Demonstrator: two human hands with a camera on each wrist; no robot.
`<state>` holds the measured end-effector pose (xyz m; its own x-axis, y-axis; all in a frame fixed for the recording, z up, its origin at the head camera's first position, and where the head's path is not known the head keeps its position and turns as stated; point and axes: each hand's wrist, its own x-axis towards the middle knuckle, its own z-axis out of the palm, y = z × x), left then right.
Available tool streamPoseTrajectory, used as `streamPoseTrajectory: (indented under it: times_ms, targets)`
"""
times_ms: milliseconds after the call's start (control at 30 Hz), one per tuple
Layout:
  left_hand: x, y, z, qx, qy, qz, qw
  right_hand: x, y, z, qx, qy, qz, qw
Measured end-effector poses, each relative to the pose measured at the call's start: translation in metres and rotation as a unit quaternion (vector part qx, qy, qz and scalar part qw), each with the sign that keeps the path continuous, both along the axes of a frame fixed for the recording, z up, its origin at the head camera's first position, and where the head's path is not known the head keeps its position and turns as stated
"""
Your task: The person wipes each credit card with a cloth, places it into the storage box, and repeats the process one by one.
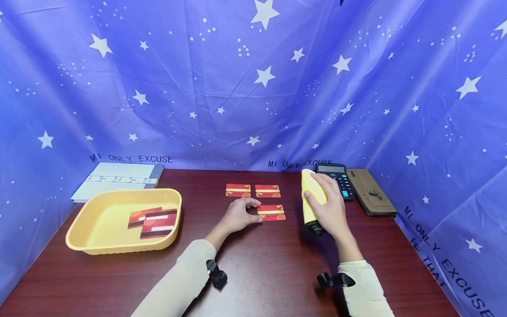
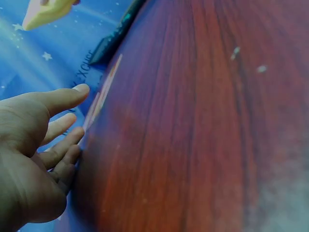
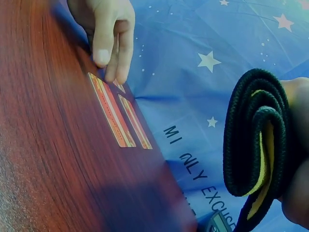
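Note:
My left hand (image 1: 238,215) is at the left edge of a red card with a yellow band (image 1: 271,212), thumb and fingers spread apart. In the left wrist view the thumb of that hand (image 2: 34,135) stands off from the fingers; whether they touch the card I cannot tell. Two similar cards lie side by side behind it, a left one (image 1: 238,190) and a right one (image 1: 267,190). Above the table, my right hand (image 1: 332,210) grips a folded yellow cloth (image 1: 313,193). The right wrist view shows the cloth's black-edged layers (image 3: 256,135) end-on.
On the left stands a yellow basin (image 1: 85,229) holding two red cards (image 1: 159,223) with dark stripes. A white and grey notebook (image 1: 119,176) lies behind it. A black calculator (image 1: 340,181) and a brown case (image 1: 371,191) lie at the back right, before a starry blue curtain (image 1: 222,88).

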<state>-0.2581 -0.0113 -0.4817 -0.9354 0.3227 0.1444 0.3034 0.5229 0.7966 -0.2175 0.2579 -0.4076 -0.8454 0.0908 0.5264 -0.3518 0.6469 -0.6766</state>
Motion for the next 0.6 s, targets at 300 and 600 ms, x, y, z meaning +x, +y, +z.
streamPoseTrajectory:
  times_ms: [300, 600]
  targets:
    - [-0.0049, 0.0085, -0.0004, -0.111, 0.02, 0.02, 0.9934, -0.0011, 0.0014, -0.0017, 0.004, -0.005, -0.005, 1.0]
    - [-0.0037, 0.0106, 0.0049, -0.142, 0.023, 0.008, 0.9895, 0.001, 0.0032, -0.0049, 0.004, -0.003, -0.004, 1.0]
